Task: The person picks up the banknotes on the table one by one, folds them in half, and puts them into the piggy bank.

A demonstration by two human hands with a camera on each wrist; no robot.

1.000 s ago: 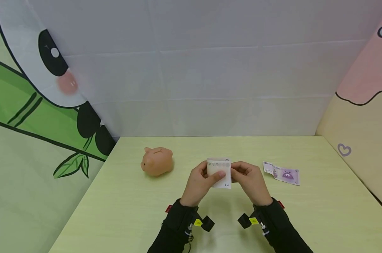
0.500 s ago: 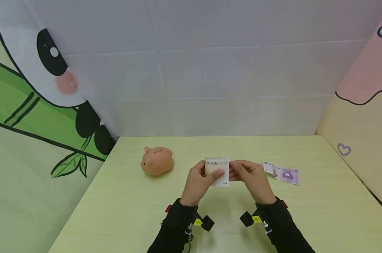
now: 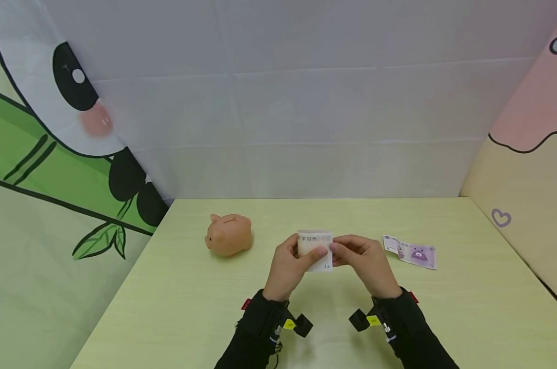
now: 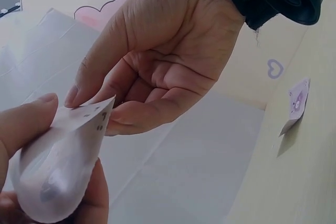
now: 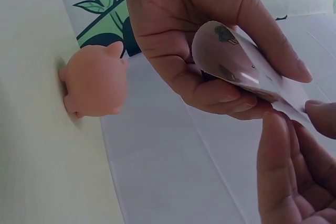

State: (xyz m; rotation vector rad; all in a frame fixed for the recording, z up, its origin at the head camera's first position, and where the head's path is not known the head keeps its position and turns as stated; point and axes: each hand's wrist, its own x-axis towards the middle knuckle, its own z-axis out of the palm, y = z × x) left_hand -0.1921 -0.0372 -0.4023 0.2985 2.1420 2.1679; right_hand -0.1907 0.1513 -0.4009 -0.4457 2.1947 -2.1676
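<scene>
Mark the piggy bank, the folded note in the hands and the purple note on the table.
Piggy bank [image 3: 230, 237]: head view, middle of its body.
Folded note [image 3: 313, 243]: head view, upper part of its front face.
Purple note [image 3: 418, 254]: head view, middle of its longer section.

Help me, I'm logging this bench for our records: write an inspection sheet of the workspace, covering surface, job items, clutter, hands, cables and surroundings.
Surface: pale table, wood-grained.
Job items: held note, doubled over in a rounded loop, not flattened; piggy bank, upright on the left, slot on top; purple note, lying on the right, bent near its left end.
Clutter: nothing seen.
Left hand: grips the held note, thumb across its front.
Right hand: pinches the held note's edge opposite the loop.
Cables: thin dark cable beside the left sleeve.
Surroundings: plain backdrop behind; cartoon-printed left panel and right panel.
</scene>
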